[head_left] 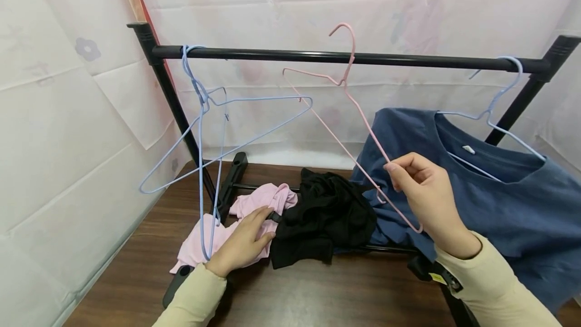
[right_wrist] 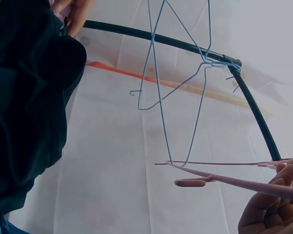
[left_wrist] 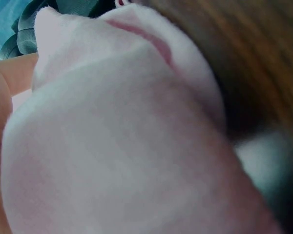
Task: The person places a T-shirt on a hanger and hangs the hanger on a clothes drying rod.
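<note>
My right hand (head_left: 422,191) pinches one sloping side of a pink wire hanger (head_left: 365,120) between thumb and fingers. The hanger tilts down toward the right, and its hook rises above the black rail, overlapping it in this view. My left hand (head_left: 247,238) lies on a crumpled pink garment (head_left: 199,241), fingers mostly straight, thumb apart. A small black piece shows at its fingertips, beside a bunched black garment (head_left: 324,216). In the left wrist view, folded pink cloth (left_wrist: 112,126) fills most of the frame, hiding the fingertips.
Several blue hangers (head_left: 202,130) hang from the left end of the rack's black rail (head_left: 272,55). At the right end, a blue shirt (head_left: 495,221) hangs on another blue hanger (head_left: 492,107). The rack stands on a brown wooden table (head_left: 308,296).
</note>
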The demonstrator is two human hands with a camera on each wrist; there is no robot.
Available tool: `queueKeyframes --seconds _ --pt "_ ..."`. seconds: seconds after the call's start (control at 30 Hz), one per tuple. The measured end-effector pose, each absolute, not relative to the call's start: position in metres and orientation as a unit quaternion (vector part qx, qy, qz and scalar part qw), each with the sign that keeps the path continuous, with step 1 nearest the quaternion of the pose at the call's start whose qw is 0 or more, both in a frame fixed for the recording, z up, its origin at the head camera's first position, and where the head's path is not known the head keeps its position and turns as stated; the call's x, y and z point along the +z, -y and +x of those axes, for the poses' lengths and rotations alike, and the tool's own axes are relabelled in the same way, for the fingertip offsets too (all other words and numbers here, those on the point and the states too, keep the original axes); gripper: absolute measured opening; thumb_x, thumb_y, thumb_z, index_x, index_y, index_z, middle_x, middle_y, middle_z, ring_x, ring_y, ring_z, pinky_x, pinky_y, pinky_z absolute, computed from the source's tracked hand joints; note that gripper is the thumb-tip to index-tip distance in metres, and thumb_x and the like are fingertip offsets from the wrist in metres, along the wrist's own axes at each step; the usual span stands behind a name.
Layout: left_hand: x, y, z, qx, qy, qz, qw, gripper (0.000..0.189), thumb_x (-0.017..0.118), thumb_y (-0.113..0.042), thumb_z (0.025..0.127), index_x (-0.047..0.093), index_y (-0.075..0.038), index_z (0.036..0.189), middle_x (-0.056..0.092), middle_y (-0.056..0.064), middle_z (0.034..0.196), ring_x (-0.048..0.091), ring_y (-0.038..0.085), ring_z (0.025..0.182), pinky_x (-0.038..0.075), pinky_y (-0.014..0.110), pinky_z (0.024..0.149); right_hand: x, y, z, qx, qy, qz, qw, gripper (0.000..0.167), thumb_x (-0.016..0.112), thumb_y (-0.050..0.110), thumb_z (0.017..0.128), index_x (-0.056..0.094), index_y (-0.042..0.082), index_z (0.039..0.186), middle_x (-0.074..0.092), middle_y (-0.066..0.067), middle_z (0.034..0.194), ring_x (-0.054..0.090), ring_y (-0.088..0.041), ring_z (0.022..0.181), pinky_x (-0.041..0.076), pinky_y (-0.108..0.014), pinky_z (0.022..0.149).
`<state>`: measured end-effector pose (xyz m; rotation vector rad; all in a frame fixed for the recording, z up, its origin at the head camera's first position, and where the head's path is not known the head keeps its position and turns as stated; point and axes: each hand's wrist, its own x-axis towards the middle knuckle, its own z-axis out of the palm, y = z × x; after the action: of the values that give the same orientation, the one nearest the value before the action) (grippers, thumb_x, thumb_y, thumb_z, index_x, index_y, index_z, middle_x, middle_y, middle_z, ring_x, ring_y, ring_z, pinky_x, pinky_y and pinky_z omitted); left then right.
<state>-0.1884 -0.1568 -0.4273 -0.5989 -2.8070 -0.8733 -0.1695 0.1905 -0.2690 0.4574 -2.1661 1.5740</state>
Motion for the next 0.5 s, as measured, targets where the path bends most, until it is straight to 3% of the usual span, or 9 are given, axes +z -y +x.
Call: queueKeyframes --seconds 0.5 --pt "-0.431 0.157 -0.189 -0.284 0.929 -0.213 0.103 0.057 0.068 -0.016 0.090 0.047 0.002 0.141 0.049 0.021 0.144 0.045 0.038 0.135 0.035 0.053 0.112 -0.272 -0.211 -0.153 0.530 0.799 0.157 0.237 0.010 0.064 0.013 0.096 0.065 0.003 0.093 0.054 0.004 0.068 0.047 -0.014 0.062 0.035 -0.029 0.053"
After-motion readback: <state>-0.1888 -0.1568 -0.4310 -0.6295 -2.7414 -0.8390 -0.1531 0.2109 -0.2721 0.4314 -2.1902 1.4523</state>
